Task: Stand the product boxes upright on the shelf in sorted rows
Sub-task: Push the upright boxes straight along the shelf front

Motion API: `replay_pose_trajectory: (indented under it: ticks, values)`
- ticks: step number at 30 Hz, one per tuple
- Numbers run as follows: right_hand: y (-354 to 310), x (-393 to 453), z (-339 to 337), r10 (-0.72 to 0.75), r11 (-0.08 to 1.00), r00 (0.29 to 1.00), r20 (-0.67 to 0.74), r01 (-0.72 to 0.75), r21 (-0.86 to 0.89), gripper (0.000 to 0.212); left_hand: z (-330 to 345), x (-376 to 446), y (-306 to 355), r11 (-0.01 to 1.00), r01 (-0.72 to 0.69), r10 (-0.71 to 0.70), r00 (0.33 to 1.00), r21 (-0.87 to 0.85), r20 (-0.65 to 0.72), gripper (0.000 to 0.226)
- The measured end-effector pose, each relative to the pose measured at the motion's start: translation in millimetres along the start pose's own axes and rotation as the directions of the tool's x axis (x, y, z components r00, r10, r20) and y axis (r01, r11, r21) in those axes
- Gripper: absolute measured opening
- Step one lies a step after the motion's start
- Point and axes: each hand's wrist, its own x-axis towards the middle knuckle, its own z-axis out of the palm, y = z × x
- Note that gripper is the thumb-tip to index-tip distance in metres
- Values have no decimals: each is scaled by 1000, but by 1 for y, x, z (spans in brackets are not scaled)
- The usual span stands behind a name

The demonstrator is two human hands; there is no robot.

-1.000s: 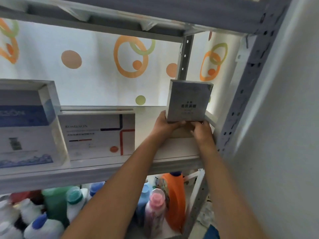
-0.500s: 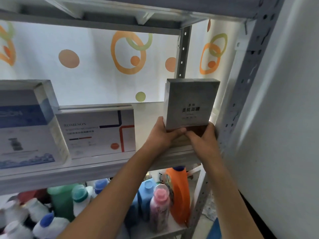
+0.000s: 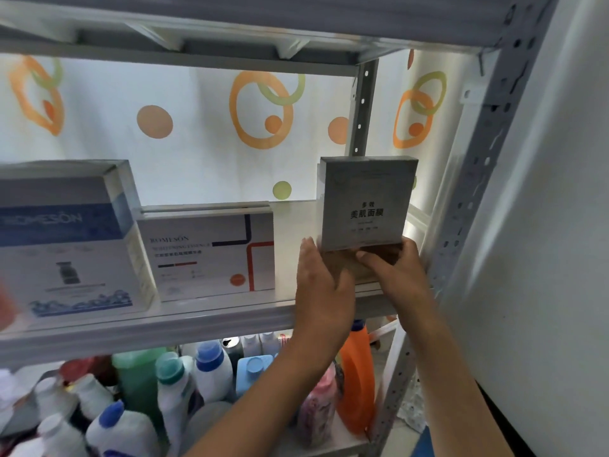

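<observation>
A grey product box (image 3: pixel 367 206) with dark print stands upright at the right end of the white shelf (image 3: pixel 197 319). My right hand (image 3: pixel 395 272) holds its bottom edge, thumb on the front face. Just left of the box's lower corner is my left hand (image 3: pixel 321 285), fingers straight and slightly blurred; I cannot tell whether it touches the box. Further left, a white box with red and blue lines (image 3: pixel 211 255) stands upright. A larger blue-and-white box (image 3: pixel 66 245) stands at the far left.
A perforated grey shelf post (image 3: pixel 474 199) and a white wall close off the right side. The upper shelf's underside (image 3: pixel 230 31) hangs overhead. Several detergent bottles crowd the lower shelf, among them an orange bottle (image 3: pixel 357 374).
The grey box moved slightly forward and now stands squarer on the shelf. My left hand released its lower left corner and its fingers straightened; my right hand keeps its hold.
</observation>
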Motion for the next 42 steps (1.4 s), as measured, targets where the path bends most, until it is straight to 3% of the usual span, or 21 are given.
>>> replay_pose_trajectory:
  ticks: [17, 25, 36, 42]
  values:
    - [-1, -4, 26, -47, 997, 999, 24, 49, -61, 52, -16, -34, -8, 979, -27, 14, 998, 200, 67, 82]
    - [0, -9, 34, -74, 991, 997, -16, 72, -111, 58, -25, -23, -10, 989, -20, 13, 999, 149, 51, 73]
    - [3, -15, 34, -92, 991, 996, -4, 91, -99, 58, -32, -28, -12, 985, -10, -1, 998, 173, 60, 78]
    - [1, -16, 32, -63, 997, 998, -5, 63, -35, 55, -36, -37, -11, 970, -92, 87, 996, 224, 29, 78]
